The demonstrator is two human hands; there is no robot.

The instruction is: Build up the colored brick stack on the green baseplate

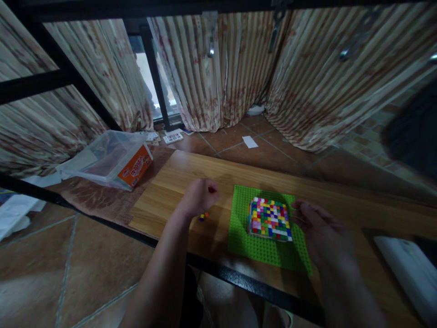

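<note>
Landmark: the green studded baseplate [238, 232], flat on the wood-grain tabletop [160, 196].

On the baseplate: a squarish block of small toy bricks [271, 219], its top a patchwork of white, red, yellow, blue, green, orange and pink. It sits within the plate's borders, with bare green studs around it, widest toward the near edge. Lower courses show along the block's left side; their number cannot be made out.

Left hand [202, 198]: left of the baseplate, clear of it, fingers curled inward in a loose fist. Cannot tell whether thumb and fingertips meet or pinch anything. Just below it, between hand and baseplate, a few loose bricks [204, 216], orange and dark blue or purple, on the wood.

Right hand [321, 228]: at the baseplate's right edge, overlapping it in view, fingers partly bent toward the brick block. Dim and blurred; cannot tell whether fingertips are together or hold a piece, nor whether they touch the plate.

Farther left of the baseplate: a translucent plastic bin [99, 159] with an orange label [135, 167] on its end. Well right of the baseplate: a white slab-like object [404, 266], blurred. Beyond the baseplate: a white paper [250, 141] on floor tiles, then striped curtains [191, 68].
</note>
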